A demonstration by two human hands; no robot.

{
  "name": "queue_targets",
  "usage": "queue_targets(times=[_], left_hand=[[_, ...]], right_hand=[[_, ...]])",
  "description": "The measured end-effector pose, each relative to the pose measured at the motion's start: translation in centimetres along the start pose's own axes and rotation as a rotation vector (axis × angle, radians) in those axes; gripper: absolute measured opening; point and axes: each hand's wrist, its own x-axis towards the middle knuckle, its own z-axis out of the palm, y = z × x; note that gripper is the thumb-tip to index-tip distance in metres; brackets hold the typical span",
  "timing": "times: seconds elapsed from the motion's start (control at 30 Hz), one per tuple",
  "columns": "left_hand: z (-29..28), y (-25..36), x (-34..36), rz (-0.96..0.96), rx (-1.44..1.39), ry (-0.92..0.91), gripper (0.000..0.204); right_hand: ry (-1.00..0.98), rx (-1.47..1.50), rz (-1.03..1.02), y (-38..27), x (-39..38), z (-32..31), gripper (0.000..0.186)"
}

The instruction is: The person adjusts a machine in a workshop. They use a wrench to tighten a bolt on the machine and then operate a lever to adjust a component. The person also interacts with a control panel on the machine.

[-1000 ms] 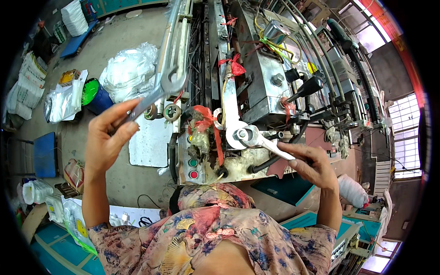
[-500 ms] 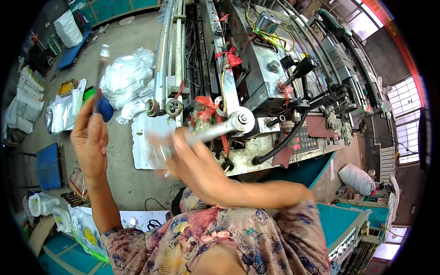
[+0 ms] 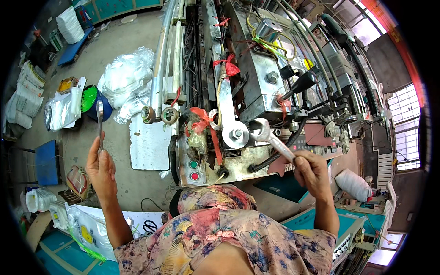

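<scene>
My left hand [image 3: 101, 170] is closed round the lower end of a small wrench [image 3: 100, 121], which stands upright well left of the machine. In my right hand [image 3: 311, 173] is a larger open-end wrench [image 3: 277, 145], gripped by its lower end. Its open jaw points up and left, close to the hex bolt [image 3: 237, 134] in the centre of a round white metal disc [image 3: 230, 141]. The jaw looks apart from the bolt head. That disc sits at the near end of a long metal arm [image 3: 226, 98] on the machine.
A red button [image 3: 195, 176] and a green one are on the machine's near corner. A black-knobbed lever [image 3: 304, 81] and a black corrugated hose [image 3: 268, 164] lie to the right. Clear plastic bags [image 3: 128, 78], a blue bucket [image 3: 103, 108] and a blue stool [image 3: 47, 162] stand left.
My right hand has swung from the middle out to the right, and the larger wrench now shows its jaw beside the disc. My left hand has lowered slightly with the small wrench.
</scene>
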Motion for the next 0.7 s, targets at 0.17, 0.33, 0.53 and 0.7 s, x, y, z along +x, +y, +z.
queue_targets(times=[0.17,0.33,0.53,0.7], left_hand=[[0.8,-1.1,-0.5,0.04,-0.036,-0.106,0.043],[1.1,-1.6,-1.2,0.011,-0.037,-0.1,0.042],[4.3,0.2,1.6,0.092,-0.118,-0.059,0.042],[5.1,1.7,3.0,0.145,-0.198,0.0,0.041]], right_hand=[[-0.135,-0.224,0.067,-1.9,1.3,-1.0,0.025],[-0.231,-0.062,0.317,-3.6,0.0,2.6,0.029],[-0.429,0.823,0.188,-2.9,4.0,19.8,0.034],[-0.227,0.756,-0.221,-3.8,8.8,23.0,0.029]])
